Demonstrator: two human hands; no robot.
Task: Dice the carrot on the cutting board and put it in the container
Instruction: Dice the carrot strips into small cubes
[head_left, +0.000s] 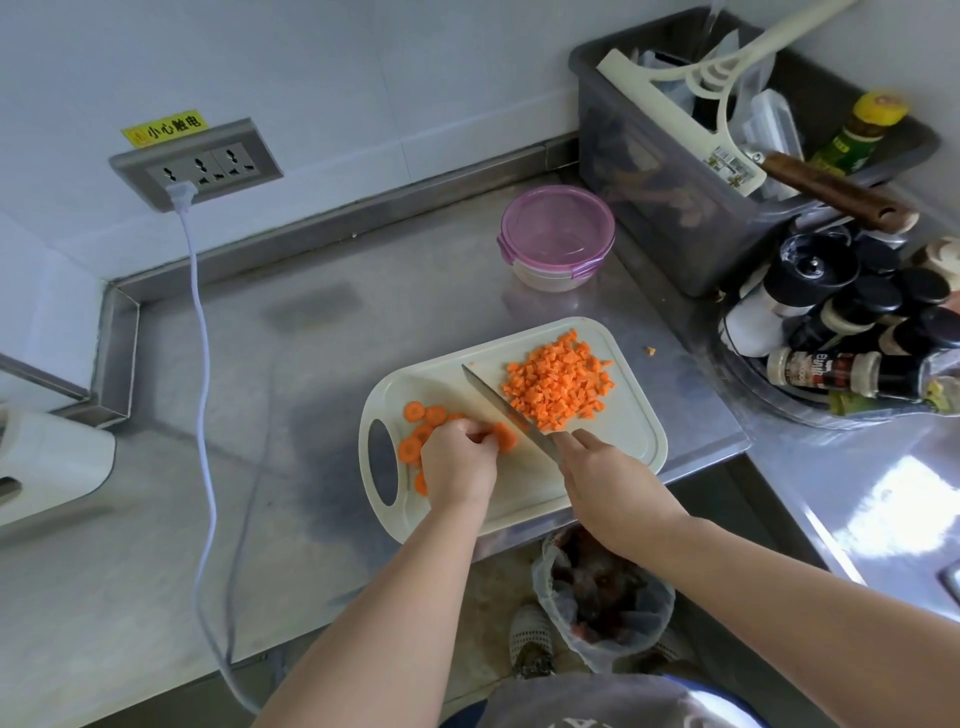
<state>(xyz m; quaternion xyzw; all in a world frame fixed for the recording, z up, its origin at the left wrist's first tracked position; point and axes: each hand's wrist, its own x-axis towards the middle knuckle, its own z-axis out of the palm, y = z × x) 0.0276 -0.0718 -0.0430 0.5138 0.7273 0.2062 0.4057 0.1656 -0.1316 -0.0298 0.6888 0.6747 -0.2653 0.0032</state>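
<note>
A pale cutting board (618, 441) lies on the steel counter. A heap of diced carrot (558, 382) covers its far right part. Round carrot slices (418, 422) lie at its left. My left hand (457, 462) pinches a small stack of slices (505, 436) with curled fingers. My right hand (602, 475) grips the handle of a knife (493, 397), whose blade runs up and left between the stack and the diced heap. A round container with a purple lid (557, 236) stands closed behind the board.
A grey bin (675, 171) of utensils and a rack of spice jars (852, 322) crowd the right. A white cord (202, 332) hangs from the wall socket (197, 163). A white appliance (47, 462) sits at left. A lined waste bin (602, 592) stands on the floor below the counter edge.
</note>
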